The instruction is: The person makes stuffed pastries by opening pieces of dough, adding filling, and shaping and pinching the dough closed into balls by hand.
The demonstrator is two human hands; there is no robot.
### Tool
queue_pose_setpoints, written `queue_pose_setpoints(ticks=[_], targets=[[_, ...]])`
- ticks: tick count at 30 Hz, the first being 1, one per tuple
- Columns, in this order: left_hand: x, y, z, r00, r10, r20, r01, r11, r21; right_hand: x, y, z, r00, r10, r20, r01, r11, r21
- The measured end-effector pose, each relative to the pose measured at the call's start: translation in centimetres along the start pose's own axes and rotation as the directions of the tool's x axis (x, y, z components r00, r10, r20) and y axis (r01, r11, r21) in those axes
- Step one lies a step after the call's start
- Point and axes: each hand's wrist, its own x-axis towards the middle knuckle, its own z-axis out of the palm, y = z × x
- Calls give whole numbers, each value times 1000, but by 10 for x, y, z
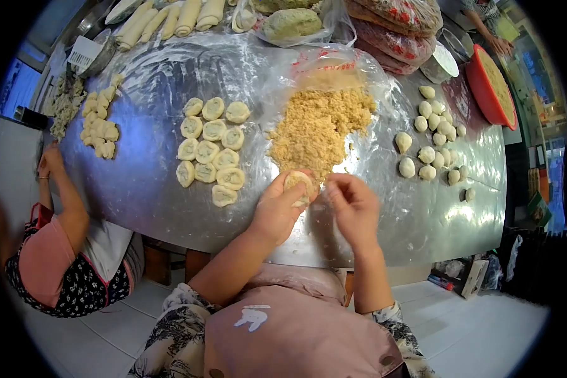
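My left hand (pixel 278 208) holds a round dough piece (pixel 298 188) with crumbly filling on it, the thumb resting over its face. Just to the right, my right hand (pixel 354 205) has its fingers pinched together near the lower edge of the filling; what is between them is too small to tell. A heap of yellow-brown crumbly filling (pixel 318 126) lies on a plastic sheet beyond both hands. Flattened dough rounds (pixel 215 131) sit in rows to the left. Closed dough balls (pixel 426 155) are scattered to the right.
Dough lumps (pixel 101 126) and long dough rolls (pixel 189 16) lie on the metal table (pixel 151 189). Bags (pixel 400 31) stand at the back, a red bowl (pixel 490 85) at the back right. A co-worker (pixel 69 252) is at the left; another person's arm (pixel 488 31) shows at the upper right.
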Motion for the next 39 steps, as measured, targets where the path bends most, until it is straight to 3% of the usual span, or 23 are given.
queue_pose_setpoints(ticks=[1,2,4,7,9,12,14,19,22,25,26,28,32,34,35,36,38,39], targets=[[-1,3,-1,1000,-11,5,11,998,-61,9,7,-1,994,-68,-81,63,996,-65],[-2,6,-2,1000,-21,11,22,992,-121,15,7,-7,983,-178,-52,159,951,-264],[-3,12,-3,996,-50,80,65,978,-197,16,5,-10,928,-365,74,365,853,-372],[-8,19,0,978,-122,167,163,951,-261,3,-6,-6,840,-432,328,504,845,-177],[-13,24,10,957,-194,214,246,937,-250,-1,-6,6,827,-460,323,541,808,-234],[-11,4,-1,965,-202,167,239,940,-243,-5,2,20,804,-524,281,592,746,-304],[-10,5,-5,959,-188,211,201,979,-43,-5,3,23,779,-553,294,626,700,-342],[-9,-2,-3,955,-200,220,185,979,89,-6,5,31,801,-570,185,598,776,-201],[-11,-3,7,923,-131,362,215,955,-203,-6,10,32,839,-539,77,542,840,-13],[-24,12,28,946,-173,276,263,905,-335,-8,8,37,855,-513,-78,519,848,110],[-23,10,27,953,-139,269,210,944,-256,-8,6,39,854,-503,-135,519,844,136],[-19,-2,17,962,-74,262,101,991,-92,-11,1,41,824,-553,-126,556,831,-10],[-9,-9,5,980,-75,187,37,979,200,-14,-2,47,780,-605,-157,590,796,-137],[-11,-7,18,994,-60,91,33,961,274,-12,2,48,828,-525,-194,523,850,-70],[-13,-7,25,993,26,111,-53,967,248,-11,3,48,850,-482,-210,487,873,-35],[-17,-8,31,985,111,129,-137,966,220,-9,-7,44,935,-261,-239,302,941,155],[-21,-10,36,961,220,165,-259,927,271,-6,-32,35,964,207,-165,-96,854,511],[-23,-8,35,951,248,184,-299,889,348,-3,-25,34,980,188,-68,-104,769,630]])
